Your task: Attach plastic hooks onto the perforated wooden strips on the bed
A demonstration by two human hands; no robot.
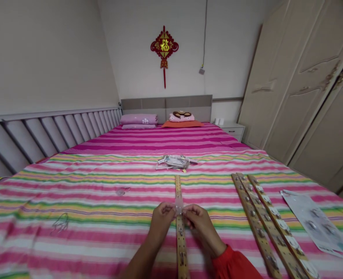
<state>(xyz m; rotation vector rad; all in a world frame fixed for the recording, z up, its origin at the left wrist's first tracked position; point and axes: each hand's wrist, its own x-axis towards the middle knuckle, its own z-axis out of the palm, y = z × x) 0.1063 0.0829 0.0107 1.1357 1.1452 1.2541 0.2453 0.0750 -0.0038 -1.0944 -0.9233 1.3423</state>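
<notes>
A narrow wooden strip (181, 242) with small holes and metal fittings lies lengthwise on the striped sheet in front of me. Just above it is a small clear plastic piece (179, 207), which looks like a thin square. My left hand (162, 219) pinches its left edge, fingers closed. On the opposite edge, the fingertips of my right hand (200, 223) are also closed in a pinch. Whether the piece touches the strip, I cannot tell. The right arm wears a red sleeve (235, 265).
To the right lie several similar wooden strips (257, 221) with metal fittings, beside a clear plastic pack (319, 223). Further back are plastic packets (174, 162). On the left lie a small clear item (121, 191) and tangled thin strands (60, 224). A railing (57, 130) borders the bed.
</notes>
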